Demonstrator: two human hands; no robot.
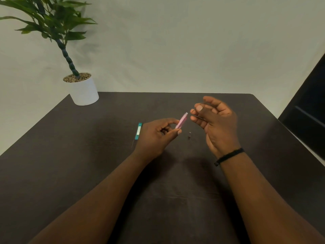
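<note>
My left hand (pixel 158 133) pinches a small pink tube-shaped case (pixel 182 120) between thumb and fingertips, its pale end tilted up to the right. Just right of it, my right hand (pixel 213 120) is raised palm toward me with curled fingers, and a thin dark needle-like piece (pixel 198 117) lies across its fingertips. A tiny grey cap (pixel 189 134) stands on the dark table (pixel 88 164) between the hands. A teal tube-shaped case (pixel 138 131) lies on the table left of my left hand, with a thin pin (pixel 132 143) beside its near end.
A potted plant in a white pot (pixel 84 92) stands at the table's far left corner. A dark panel (pixel 309 110) leans past the right edge. A black band (pixel 228 156) circles my right wrist.
</note>
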